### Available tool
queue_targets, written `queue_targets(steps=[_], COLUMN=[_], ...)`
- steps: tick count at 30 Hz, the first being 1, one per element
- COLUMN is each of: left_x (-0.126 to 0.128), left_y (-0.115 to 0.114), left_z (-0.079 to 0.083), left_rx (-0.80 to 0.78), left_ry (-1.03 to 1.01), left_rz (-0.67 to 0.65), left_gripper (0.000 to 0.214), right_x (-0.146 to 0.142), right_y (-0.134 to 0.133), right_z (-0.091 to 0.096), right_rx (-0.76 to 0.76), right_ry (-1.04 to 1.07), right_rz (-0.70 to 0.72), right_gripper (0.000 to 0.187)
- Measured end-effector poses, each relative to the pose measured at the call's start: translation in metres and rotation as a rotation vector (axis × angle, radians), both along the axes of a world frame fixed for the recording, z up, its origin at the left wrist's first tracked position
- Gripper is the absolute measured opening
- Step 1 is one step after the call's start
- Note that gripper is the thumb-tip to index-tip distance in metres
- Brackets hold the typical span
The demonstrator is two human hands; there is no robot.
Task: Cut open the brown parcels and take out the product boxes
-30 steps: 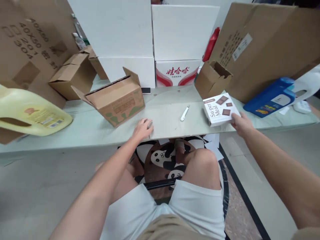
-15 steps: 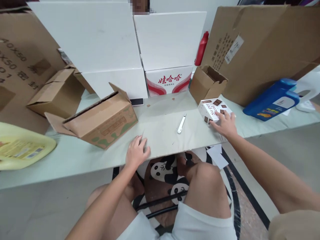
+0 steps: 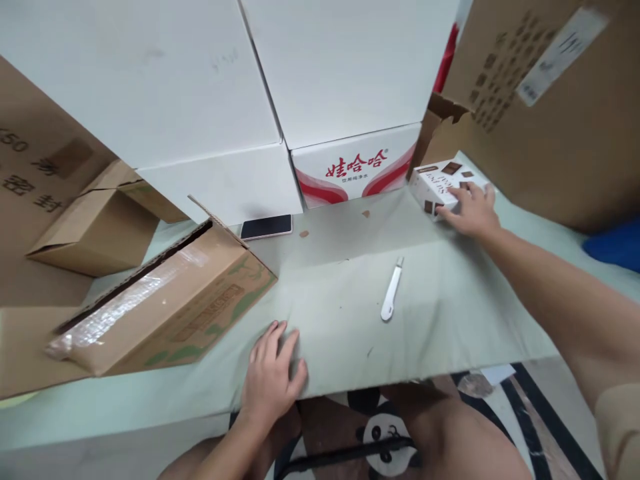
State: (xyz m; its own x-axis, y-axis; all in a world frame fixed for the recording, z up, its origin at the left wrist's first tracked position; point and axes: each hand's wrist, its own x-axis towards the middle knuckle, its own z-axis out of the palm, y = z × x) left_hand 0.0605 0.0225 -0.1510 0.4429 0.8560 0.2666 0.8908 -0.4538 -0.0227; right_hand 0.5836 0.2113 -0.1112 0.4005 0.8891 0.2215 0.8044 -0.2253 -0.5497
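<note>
My left hand lies on the pale green tablecloth near the table's front edge, fingers spread and holding nothing. My right hand is on a small white snack box printed with brown squares; its thumb is at the near side and the fingers bend over the top. Part of the box is hidden under the hand. Between my hands lies a white utility knife, touched by neither. Left of my left hand, an opened brown carton rests on its side with clear tape along it.
White cartons form a wall at the back, with a phone at their foot. Another brown box stands behind the snack box. Large cardboard sheets flank the table; a blue bottle is at the right.
My view has tilted down and come closer to the table. The right hand stays on the snack box, and the left hand stays on the cloth.
</note>
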Motion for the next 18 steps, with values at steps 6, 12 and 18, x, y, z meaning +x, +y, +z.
queue_targets(steps=[6,12,18], left_x=[0.000,0.007,0.014], left_y=[-0.003,-0.004,-0.009], left_z=[0.003,0.009,0.016], left_rx=[-0.075,-0.164,-0.254], left_ry=[0.030,-0.003,-0.096], left_rz=[0.030,0.065,0.082], left_gripper=[0.044,0.045,0.047], right_x=[0.007,-0.063,-0.239], right_y=[0.082,0.049,-0.020], right_z=[0.006,0.022,0.068], right_rx=[0.203,0.164,0.014], right_ry=[0.226,0.077,-0.009], right_rz=[0.080,0.263,0.700], right_gripper=[0.028,0.045,0.063])
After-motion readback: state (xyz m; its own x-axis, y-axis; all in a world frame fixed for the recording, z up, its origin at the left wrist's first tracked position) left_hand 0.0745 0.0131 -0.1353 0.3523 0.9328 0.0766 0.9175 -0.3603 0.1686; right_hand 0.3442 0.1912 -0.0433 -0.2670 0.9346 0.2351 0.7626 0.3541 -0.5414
